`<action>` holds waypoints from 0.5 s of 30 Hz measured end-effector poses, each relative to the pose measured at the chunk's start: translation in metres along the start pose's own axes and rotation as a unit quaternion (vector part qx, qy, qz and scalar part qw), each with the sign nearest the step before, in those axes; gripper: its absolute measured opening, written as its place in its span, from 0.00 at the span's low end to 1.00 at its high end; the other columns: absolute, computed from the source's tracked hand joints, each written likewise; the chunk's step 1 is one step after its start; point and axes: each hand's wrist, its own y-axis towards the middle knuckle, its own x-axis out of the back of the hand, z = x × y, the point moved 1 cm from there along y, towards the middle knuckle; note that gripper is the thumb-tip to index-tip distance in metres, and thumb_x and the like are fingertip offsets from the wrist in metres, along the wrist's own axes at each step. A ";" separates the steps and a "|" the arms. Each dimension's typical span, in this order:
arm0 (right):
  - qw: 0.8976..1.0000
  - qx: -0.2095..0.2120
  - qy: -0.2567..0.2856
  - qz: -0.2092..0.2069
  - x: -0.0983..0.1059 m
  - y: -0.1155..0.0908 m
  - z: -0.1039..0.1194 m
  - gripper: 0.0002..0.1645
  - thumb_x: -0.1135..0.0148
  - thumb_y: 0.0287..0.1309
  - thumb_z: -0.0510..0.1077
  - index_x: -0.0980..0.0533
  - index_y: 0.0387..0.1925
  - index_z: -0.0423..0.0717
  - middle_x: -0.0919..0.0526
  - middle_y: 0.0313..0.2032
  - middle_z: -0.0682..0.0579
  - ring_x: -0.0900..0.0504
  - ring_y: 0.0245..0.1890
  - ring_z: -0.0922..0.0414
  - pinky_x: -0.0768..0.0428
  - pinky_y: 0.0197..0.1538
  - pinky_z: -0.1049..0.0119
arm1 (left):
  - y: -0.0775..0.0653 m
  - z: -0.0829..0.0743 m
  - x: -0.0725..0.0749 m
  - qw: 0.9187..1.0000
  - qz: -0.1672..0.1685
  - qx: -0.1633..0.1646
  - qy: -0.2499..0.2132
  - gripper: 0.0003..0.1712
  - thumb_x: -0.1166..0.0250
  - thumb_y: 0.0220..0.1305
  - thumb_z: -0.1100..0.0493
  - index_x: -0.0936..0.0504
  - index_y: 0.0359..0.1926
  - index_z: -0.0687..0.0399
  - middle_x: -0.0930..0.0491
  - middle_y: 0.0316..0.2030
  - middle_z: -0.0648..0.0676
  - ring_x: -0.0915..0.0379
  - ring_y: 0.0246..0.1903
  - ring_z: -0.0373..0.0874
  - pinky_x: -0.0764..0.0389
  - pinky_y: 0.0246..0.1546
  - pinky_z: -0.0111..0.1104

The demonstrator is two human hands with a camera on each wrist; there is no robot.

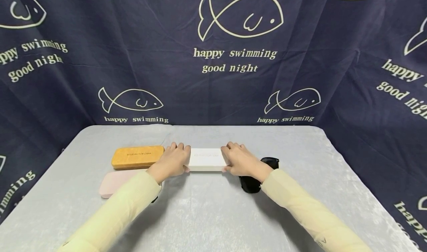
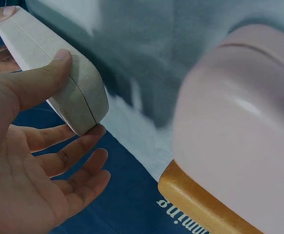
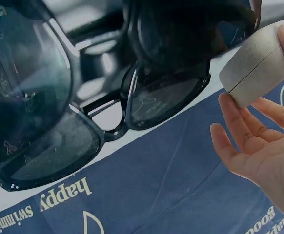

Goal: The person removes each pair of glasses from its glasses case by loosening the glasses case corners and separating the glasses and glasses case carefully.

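Note:
A white glasses case (image 1: 206, 158) with faint lettering lies lengthwise between both hands near the middle of the table. My left hand (image 1: 174, 158) grips its left end, thumb on the near side and fingers over the far edge. At the other end my right hand (image 1: 241, 158) holds it in the same way. Each wrist view shows a thin seam running along the case (image 2: 78, 95), its two halves together. Dark sunglasses (image 3: 166, 95) fill much of the right wrist view, lying beneath my right wrist.
An orange-yellow glasses case (image 1: 137, 157) lies left of my left hand. Nearer to me is a pink case (image 1: 113, 182), partly hidden by my left sleeve. A small dark tip (image 1: 155, 199) pokes out beside that sleeve. Navy fish-print cloth (image 1: 213, 96) hangs behind the grey-covered table (image 1: 213, 215).

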 end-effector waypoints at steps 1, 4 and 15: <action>1.000 0.001 0.000 0.001 0.000 -0.001 0.001 0.39 0.31 0.44 0.55 0.31 0.55 0.39 0.25 0.45 0.44 0.26 0.41 0.50 0.29 0.44 0.54 | -0.002 0.000 -0.001 1.000 -0.002 -0.002 0.001 0.32 0.28 0.44 0.50 0.29 0.47 0.61 0.27 0.36 0.58 0.34 0.38 0.55 0.30 0.40 0.45; 1.000 0.006 0.001 0.003 -0.002 -0.004 0.004 0.39 0.31 0.44 0.56 0.31 0.55 0.39 0.25 0.45 0.43 0.26 0.42 0.49 0.29 0.45 0.53 | -0.006 -0.001 -0.003 1.000 -0.007 -0.008 0.008 0.31 0.27 0.44 0.50 0.29 0.45 0.61 0.27 0.34 0.57 0.34 0.37 0.54 0.30 0.38 0.44; 1.000 0.016 0.009 -0.005 -0.009 -0.015 0.011 0.38 0.30 0.43 0.56 0.30 0.53 0.40 0.25 0.44 0.45 0.26 0.41 0.51 0.29 0.43 0.56 | -0.020 -0.002 -0.010 1.000 -0.014 -0.020 0.014 0.30 0.27 0.42 0.49 0.29 0.42 0.61 0.28 0.32 0.56 0.35 0.35 0.52 0.31 0.37 0.42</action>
